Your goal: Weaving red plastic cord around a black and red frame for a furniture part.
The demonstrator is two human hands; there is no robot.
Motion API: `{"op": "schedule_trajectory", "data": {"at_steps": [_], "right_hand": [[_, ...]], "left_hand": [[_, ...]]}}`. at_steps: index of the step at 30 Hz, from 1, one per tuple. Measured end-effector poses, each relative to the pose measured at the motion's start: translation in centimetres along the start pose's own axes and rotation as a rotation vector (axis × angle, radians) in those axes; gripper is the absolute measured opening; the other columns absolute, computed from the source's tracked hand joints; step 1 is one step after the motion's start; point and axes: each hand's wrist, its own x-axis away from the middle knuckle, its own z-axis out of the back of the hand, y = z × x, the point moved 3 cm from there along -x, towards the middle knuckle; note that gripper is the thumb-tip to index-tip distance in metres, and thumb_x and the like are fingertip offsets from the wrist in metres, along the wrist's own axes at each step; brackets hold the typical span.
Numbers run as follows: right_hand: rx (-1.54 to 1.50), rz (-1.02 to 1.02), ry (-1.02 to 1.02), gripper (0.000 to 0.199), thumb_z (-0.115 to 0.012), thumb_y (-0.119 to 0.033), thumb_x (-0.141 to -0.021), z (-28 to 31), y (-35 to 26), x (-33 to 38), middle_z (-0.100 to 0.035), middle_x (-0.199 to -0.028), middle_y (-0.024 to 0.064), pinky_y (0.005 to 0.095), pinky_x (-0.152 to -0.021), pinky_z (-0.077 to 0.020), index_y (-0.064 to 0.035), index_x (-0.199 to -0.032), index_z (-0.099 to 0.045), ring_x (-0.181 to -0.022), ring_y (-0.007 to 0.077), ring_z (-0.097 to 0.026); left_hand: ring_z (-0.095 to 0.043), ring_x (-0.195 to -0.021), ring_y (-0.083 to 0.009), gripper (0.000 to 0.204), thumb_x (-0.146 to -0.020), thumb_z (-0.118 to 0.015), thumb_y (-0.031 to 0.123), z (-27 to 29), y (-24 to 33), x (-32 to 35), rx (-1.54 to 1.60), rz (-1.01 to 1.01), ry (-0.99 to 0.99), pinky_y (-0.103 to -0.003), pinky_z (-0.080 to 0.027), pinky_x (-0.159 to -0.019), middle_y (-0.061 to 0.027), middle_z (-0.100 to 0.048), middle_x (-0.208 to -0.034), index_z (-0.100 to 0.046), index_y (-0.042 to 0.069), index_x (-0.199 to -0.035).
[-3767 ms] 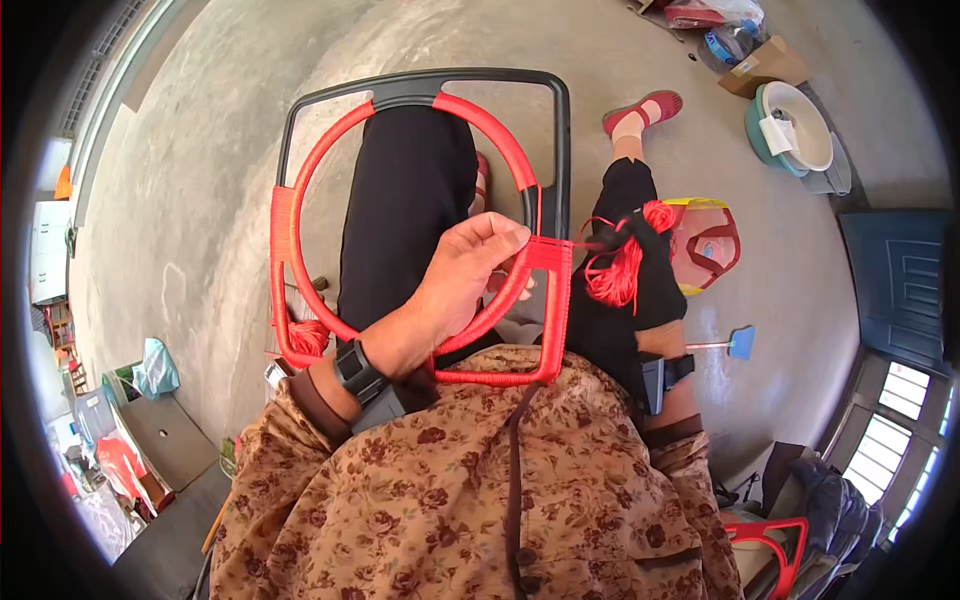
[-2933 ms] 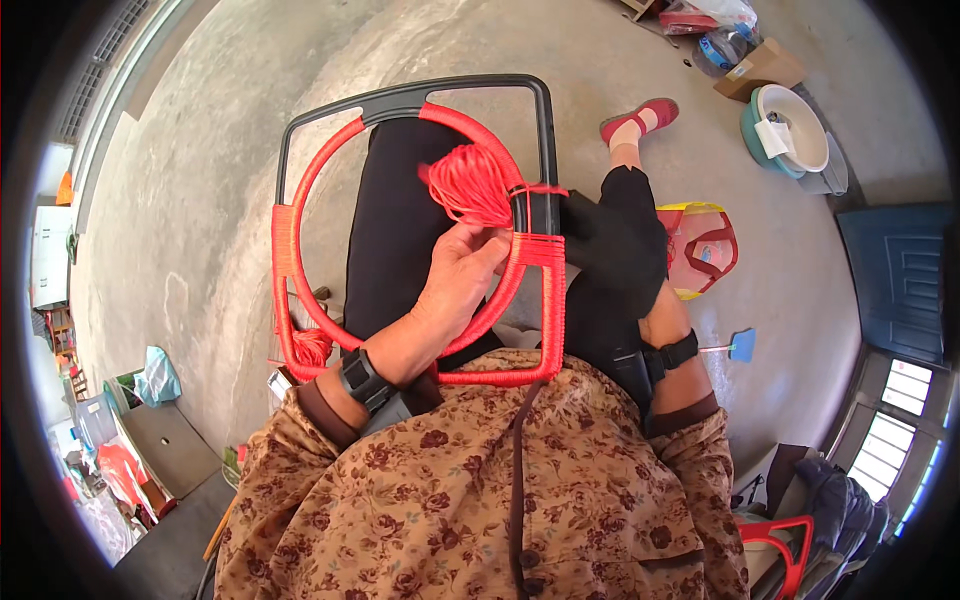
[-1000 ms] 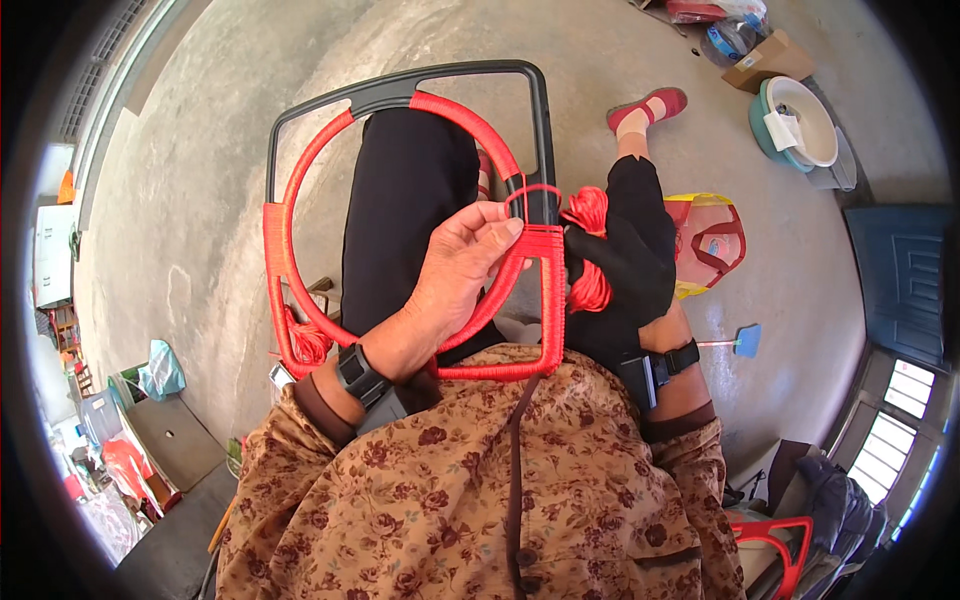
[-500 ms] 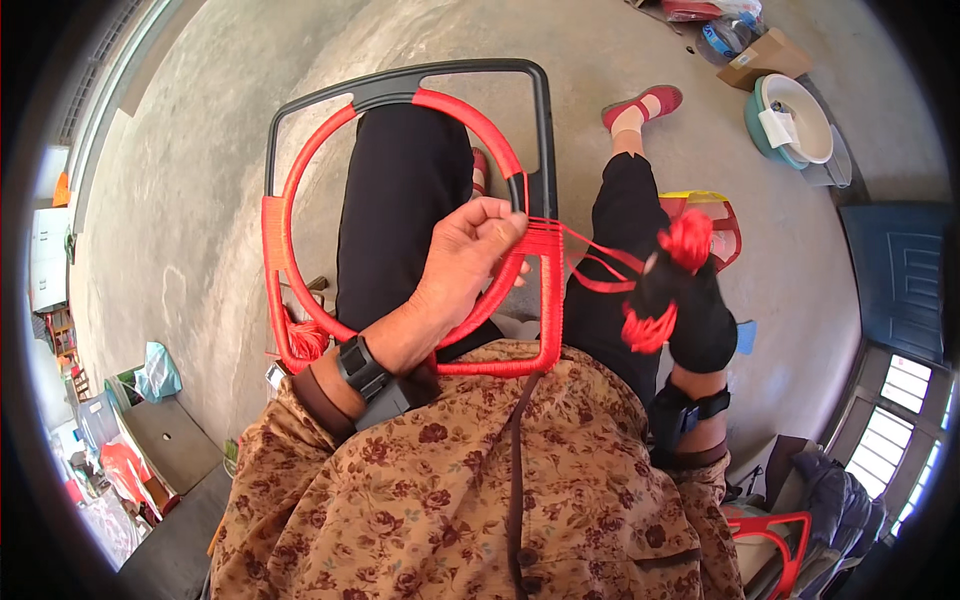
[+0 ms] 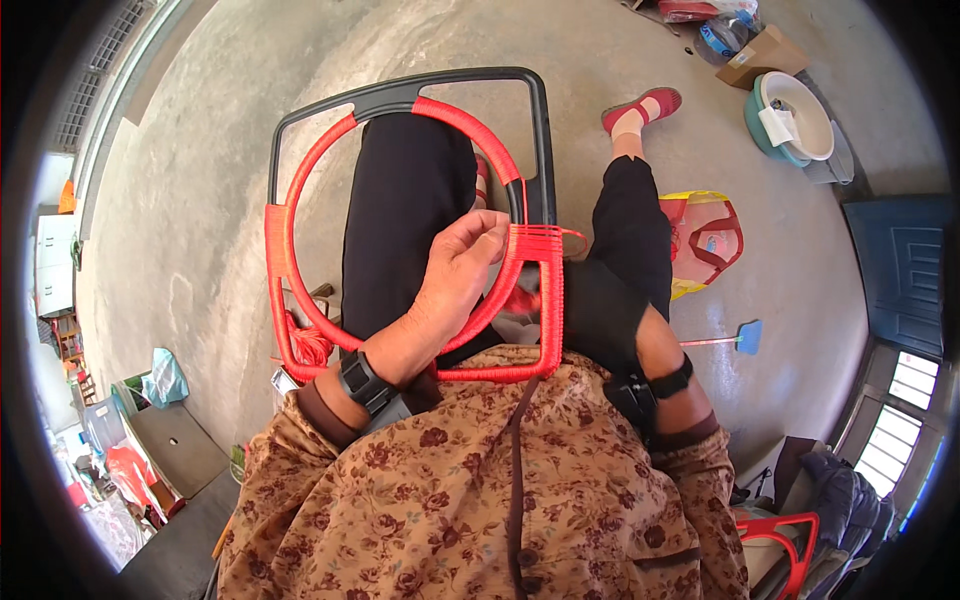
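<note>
A black frame [image 5: 546, 150] with a round ring inside a squarish outline stands over my lap, much of it wrapped in red cord [image 5: 553, 315]. My left hand [image 5: 458, 270] is closed on the ring's right side, thumb and forefinger pressed together beside the newest turns of cord. A short loop of cord [image 5: 574, 236] sticks out right of those turns. My right hand [image 5: 598, 308], in a black glove, reaches in behind the frame's right side. Its fingers are mostly hidden, and a blurred red cord bundle [image 5: 522, 299] shows at them through the gap.
Another red cord bundle [image 5: 308, 342] hangs at the frame's lower left. A yellow and red bag [image 5: 703, 240] and a blue fly swatter [image 5: 748, 338] lie on the floor to the right. Basins [image 5: 797, 118] and a cardboard box [image 5: 765, 58] stand at the far right.
My right hand has swung left with the red cord bundle, from out at the right to behind the frame. The stretched strands have shrunk to a small loop. My left hand keeps its grip.
</note>
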Motion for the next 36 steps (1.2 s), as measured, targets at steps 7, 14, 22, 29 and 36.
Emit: {"op": "schedule_trajectory", "data": {"at_steps": [7,14,22,29,36], "right_hand": [[-0.762,-0.036,0.745,0.057,-0.064,-0.008,-0.082,3.5,3.6,-4.0,-0.058,-0.112,0.0184,0.0351,-0.081,-0.0498,-0.0044,-0.133,-0.04,-0.094,0.0313,-0.062],[0.289,0.086,0.61,0.058,-0.066,-0.006,-0.075,5.6,-6.8,-3.1,-0.056,-0.117,0.0163,0.0413,-0.092,-0.0444,-0.0044,-0.129,-0.045,-0.111,0.0341,-0.054],[-0.062,-0.126,0.772,0.036,-0.068,-0.014,-0.076,6.7,0.2,0.2,-0.056,-0.097,0.0136,0.0325,-0.074,-0.0479,-0.001,-0.108,-0.058,-0.085,0.0279,-0.057],[0.183,-0.604,0.9,0.027,-0.064,-0.016,-0.081,11.2,13.8,9.8,-0.067,-0.087,0.0139,0.0347,-0.068,-0.0515,0.0002,-0.102,-0.06,-0.077,0.0201,-0.065],[-1.165,0.009,0.843,0.028,-0.058,-0.013,-0.089,9.5,15.1,9.6,-0.061,-0.096,0.0065,0.028,-0.075,-0.0523,-0.0004,-0.114,-0.055,-0.082,0.016,-0.062]], "left_hand": [[-0.055,-0.078,-0.0055,0.018,-0.095,-0.053,0.011,-1.0,1.6,0.4,-0.297,-0.328,0.117,-0.021,-0.047,-0.07,-0.0005,-0.059,-0.09,-0.054,0.001,-0.11],[-0.06,-0.079,-0.022,0.028,-0.079,-0.061,-0.003,-3.1,5.6,3.2,-0.853,-1.067,0.173,-0.029,-0.049,-0.071,-0.0133,-0.059,-0.098,-0.057,-0.001,-0.107],[-0.054,-0.079,-0.0066,0.017,-0.093,-0.056,0.01,-1.3,2.7,1.0,-0.329,-0.432,0.147,-0.021,-0.045,-0.068,-0.0034,-0.057,-0.091,-0.054,-0.002,-0.105],[-0.062,-0.059,-0.0104,0.026,-0.094,-0.056,0.034,-1.6,1.3,0.5,0.094,0.121,-0.039,-0.024,-0.053,-0.053,-0.0009,-0.06,-0.07,-0.057,0.008,-0.09],[-0.062,-0.059,-0.01,0.025,-0.094,-0.056,0.032,-1.6,1.1,0.4,0.118,0.112,-0.009,-0.023,-0.053,-0.053,-0.0017,-0.062,-0.072,-0.057,0.008,-0.089]]}}
